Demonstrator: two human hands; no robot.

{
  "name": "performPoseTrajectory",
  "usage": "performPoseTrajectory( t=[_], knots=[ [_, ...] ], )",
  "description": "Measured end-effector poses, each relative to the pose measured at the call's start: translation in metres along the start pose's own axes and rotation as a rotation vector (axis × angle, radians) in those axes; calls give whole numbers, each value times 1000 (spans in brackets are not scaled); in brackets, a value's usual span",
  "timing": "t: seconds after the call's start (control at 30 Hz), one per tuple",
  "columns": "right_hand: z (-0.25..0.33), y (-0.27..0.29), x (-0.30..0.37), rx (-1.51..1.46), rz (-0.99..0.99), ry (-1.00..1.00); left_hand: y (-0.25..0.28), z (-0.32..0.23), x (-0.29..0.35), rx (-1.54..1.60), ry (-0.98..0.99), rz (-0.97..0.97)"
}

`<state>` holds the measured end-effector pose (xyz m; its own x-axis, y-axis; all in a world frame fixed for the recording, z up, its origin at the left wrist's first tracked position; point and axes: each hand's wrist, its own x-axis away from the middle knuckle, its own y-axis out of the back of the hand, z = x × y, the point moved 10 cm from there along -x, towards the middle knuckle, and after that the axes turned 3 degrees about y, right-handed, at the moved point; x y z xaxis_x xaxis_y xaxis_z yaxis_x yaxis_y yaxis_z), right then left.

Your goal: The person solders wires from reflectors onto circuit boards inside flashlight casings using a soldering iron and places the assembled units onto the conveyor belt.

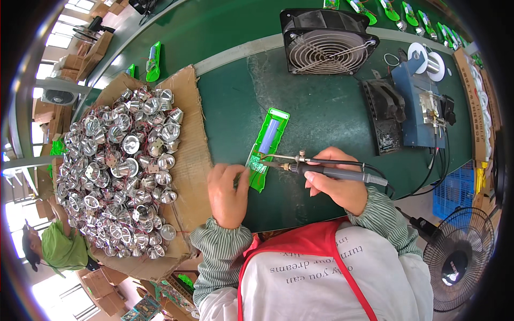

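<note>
A bright green plastic casing (278, 119) lies slanted on the bench in front of me. Inside it sit a blue-violet cylindrical battery (269, 137) and a small green circuit board (258, 165). My left hand (228, 193) is closed at the casing's lower left edge, thumb and fingertips gripping there; whether a thin wire is also between them I cannot make out. My right hand (338, 182) is wrapped round the grey handle of a soldering iron (342, 173). A thin metal solder-feed tube (284, 157) runs above the iron, and both tips meet over the circuit board.
At left, a cardboard sheet (190, 117) bears a heap of silvery reflector cups (128, 144). Beyond the casing stands a black fan (329, 51); a blue solder-feeding machine (412, 107) with a wire spool (435, 67) is at right. Further casings (153, 61) lie on the far green surface.
</note>
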<state>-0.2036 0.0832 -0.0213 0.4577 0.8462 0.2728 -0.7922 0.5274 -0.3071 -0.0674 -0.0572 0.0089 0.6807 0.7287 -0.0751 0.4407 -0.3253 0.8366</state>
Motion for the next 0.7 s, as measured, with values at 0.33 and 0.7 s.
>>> performPoseTrajectory(
  t=[0.33, 0.7],
  knots=[
    [-8, -7, -8, -13, 10, -49, -7, -4, -2, 102, -65, 54],
    [-9, -6, -10, 37, 24, -7, -8, -7, -3, 107, -81, 61]
  ],
)
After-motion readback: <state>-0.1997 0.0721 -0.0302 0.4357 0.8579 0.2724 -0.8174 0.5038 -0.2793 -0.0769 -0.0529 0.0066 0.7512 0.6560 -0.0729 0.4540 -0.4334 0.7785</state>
